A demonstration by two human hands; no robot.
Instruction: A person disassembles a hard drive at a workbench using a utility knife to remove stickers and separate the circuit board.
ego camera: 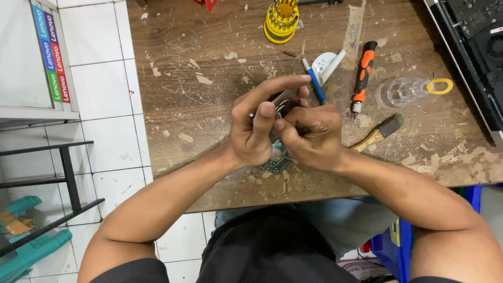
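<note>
- While I look down from the head camera, both hands meet over the middle of the worn wooden workbench (173,78).
- My left hand (257,128) is curled shut around a small metal part (283,100), index finger arched over its top, thumb pressed on its near face.
- My right hand (312,136) is closed too, pinching a blue screwdriver (314,81) whose handle sticks up and away past the knuckles; its tip is hidden between the hands.
- Under both hands lies a green circuit board (276,160), only its near corner showing; I cannot tell if the metal part touches it.
- Right of the hands: an orange-and-black screwdriver (362,73), a clear plastic cap with a yellow ring (411,90), and a small wooden-handled brush (380,132).
- Farther back stands a yellow screwdriver-bit holder (281,20).
- An opened laptop (471,47) occupies the bench's far right edge.
</note>
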